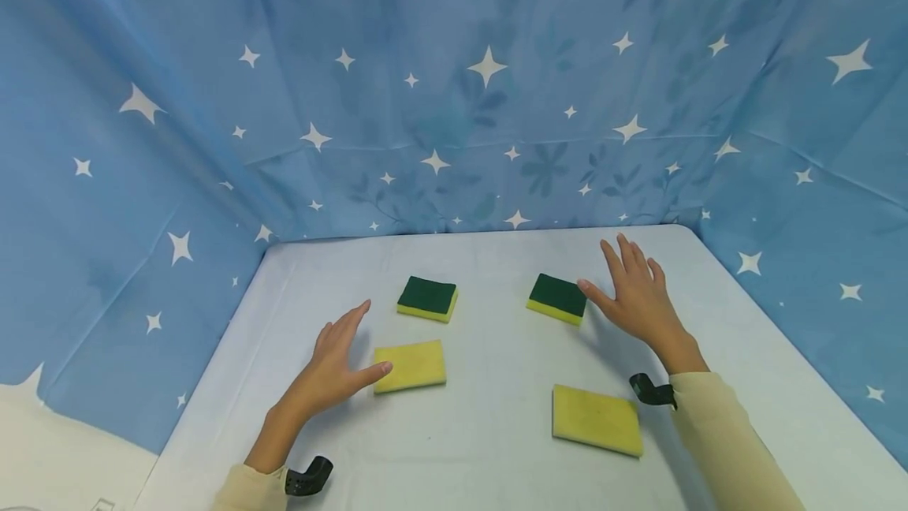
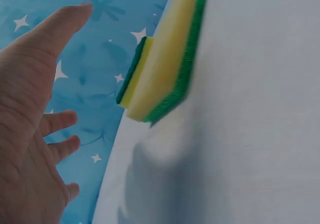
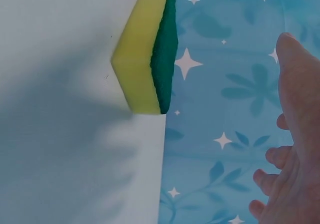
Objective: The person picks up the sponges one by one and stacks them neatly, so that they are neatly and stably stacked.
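Two sponges lie green side up toward the back of the table, the left one (image 1: 427, 298) near the middle and the right one (image 1: 556, 299) near my right hand. Two others show their yellow side: one sponge (image 1: 414, 366) beside my left hand, another sponge (image 1: 597, 420) at the front right. My left hand (image 1: 333, 373) hovers with spread fingers left of its yellow-topped sponge, the thumb overlapping that sponge's edge in the head view. Over the table, my right hand (image 1: 638, 298) is spread beside the green-topped sponge (image 3: 142, 54). Neither hand holds anything.
A white cloth covers the table (image 1: 489, 464). Blue star-patterned curtain (image 1: 454, 101) closes off the back and both sides. Each wrist carries a black camera mount, the left mount (image 1: 309, 477) and the right mount (image 1: 651, 391).
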The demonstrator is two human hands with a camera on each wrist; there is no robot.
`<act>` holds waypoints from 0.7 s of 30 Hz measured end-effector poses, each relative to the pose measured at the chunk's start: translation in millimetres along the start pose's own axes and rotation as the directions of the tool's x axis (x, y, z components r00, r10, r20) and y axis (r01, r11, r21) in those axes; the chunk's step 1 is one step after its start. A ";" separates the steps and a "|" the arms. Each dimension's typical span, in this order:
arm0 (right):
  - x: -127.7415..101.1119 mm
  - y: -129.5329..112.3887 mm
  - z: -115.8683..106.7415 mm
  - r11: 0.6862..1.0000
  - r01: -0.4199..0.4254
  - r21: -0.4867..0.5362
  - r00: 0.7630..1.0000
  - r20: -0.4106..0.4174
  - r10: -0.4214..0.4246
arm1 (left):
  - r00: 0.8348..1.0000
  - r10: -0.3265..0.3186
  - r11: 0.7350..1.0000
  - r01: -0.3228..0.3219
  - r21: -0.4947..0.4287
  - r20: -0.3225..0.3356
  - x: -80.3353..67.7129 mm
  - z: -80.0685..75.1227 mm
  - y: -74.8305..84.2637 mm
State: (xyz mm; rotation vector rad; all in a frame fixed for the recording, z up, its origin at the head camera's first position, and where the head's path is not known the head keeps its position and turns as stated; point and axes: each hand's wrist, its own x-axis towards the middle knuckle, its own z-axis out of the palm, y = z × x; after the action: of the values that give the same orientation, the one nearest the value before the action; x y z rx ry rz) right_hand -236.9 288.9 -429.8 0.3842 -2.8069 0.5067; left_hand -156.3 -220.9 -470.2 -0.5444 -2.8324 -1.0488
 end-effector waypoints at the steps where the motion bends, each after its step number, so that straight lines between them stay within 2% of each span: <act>1: -0.7 -0.2 -0.2 1.000 0.004 -0.001 1.000 -0.003 -0.004 | 1.000 -0.005 1.000 0.005 -0.003 0.010 -1.0 2.8 0.1; 6: -3.3 -2.5 1.0 1.000 0.019 -0.004 1.000 -0.005 -0.019 | 0.998 -0.019 1.000 0.018 0.008 0.061 -5.2 17.4 -2.8; 10: -6.8 -2.8 2.5 0.999 0.037 -0.004 0.999 -0.012 -0.037 | 0.997 -0.004 1.000 0.004 0.006 0.076 -8.1 25.8 -5.2; 16: -9.6 -2.7 4.2 0.998 0.056 -0.009 0.998 -0.022 -0.056 | 0.998 0.028 0.999 -0.030 0.034 0.057 -11.5 30.5 -7.5; 21: -14.0 -3.8 5.4 0.999 0.048 -0.012 0.999 -0.015 -0.048 | 0.996 -0.003 0.999 -0.001 0.047 0.084 -14.0 31.0 -12.0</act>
State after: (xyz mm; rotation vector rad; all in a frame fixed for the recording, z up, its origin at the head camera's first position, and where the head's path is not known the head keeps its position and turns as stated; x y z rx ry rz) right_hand -223.9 286.4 -437.7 0.4419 -2.7779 0.4813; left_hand -145.7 -213.7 -503.9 -0.5965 -2.9220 -0.9798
